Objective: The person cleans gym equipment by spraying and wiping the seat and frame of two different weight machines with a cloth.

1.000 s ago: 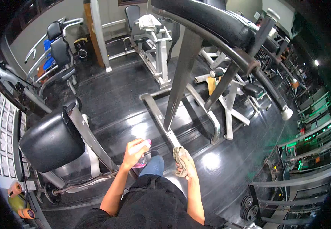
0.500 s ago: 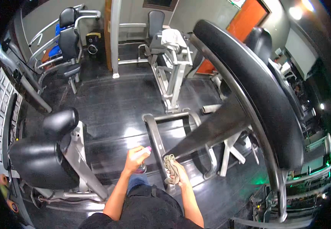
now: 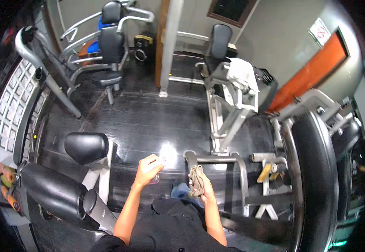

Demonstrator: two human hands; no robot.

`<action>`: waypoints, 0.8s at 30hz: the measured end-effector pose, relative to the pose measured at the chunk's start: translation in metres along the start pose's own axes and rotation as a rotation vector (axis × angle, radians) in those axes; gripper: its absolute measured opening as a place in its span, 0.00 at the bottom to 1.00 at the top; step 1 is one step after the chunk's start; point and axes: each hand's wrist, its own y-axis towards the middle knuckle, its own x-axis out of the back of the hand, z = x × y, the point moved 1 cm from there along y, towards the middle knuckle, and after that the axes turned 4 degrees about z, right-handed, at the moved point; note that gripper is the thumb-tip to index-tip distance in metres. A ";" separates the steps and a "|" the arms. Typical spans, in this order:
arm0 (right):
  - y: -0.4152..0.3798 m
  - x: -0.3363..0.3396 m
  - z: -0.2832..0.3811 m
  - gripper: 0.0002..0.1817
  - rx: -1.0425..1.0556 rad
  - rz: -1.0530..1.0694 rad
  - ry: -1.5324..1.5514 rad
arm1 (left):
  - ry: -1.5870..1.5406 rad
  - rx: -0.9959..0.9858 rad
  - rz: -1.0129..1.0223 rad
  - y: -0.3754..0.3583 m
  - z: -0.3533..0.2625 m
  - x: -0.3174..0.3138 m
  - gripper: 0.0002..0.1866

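My left hand [image 3: 147, 171] is closed around a small clear spray bottle [image 3: 155, 179] with a pink and white nozzle, in front of my body. A crumpled beige cloth [image 3: 197, 180] is gripped in my right hand [image 3: 207, 188], a little to the right. The two hands are apart. Just beyond the cloth stands the grey metal frame [image 3: 216, 159] of a machine. Most of the bottle is hidden behind my left fingers.
Padded black seats [image 3: 52, 189] stand at the left, and a large black pad [image 3: 317, 168] rises close on the right. Ahead is a machine with a white towel [image 3: 242, 73] on it. Farther back are a grey post [image 3: 169, 50] and an orange door [image 3: 312, 69].
The view has swung so that the machines ahead sit farther right and the large pad has moved to the right edge. Both hands keep hold of the bottle and cloth.
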 end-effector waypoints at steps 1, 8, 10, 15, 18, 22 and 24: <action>0.019 -0.006 0.008 0.22 -0.006 0.005 0.006 | 0.005 -0.025 -0.041 0.008 0.004 0.007 0.09; 0.178 -0.027 0.083 0.20 -0.039 0.034 -0.051 | 0.081 -0.035 -0.257 0.086 0.018 0.051 0.06; 0.226 -0.037 0.113 0.20 -0.048 0.105 -0.078 | 0.088 -0.058 -0.322 0.117 0.027 0.064 0.04; 0.341 -0.100 0.184 0.20 -0.192 0.235 -0.255 | -0.073 0.019 -0.504 0.191 0.029 0.106 0.04; 0.403 -0.147 0.199 0.19 -0.239 0.381 -0.376 | 0.000 -0.013 -0.634 0.214 0.017 0.128 0.04; 0.465 -0.232 0.207 0.19 -0.239 0.541 -0.519 | -0.069 -0.011 -0.798 0.228 0.022 0.162 0.05; 0.490 -0.271 0.196 0.19 -0.229 0.565 -0.536 | -0.062 -0.015 -0.848 0.230 0.027 0.182 0.05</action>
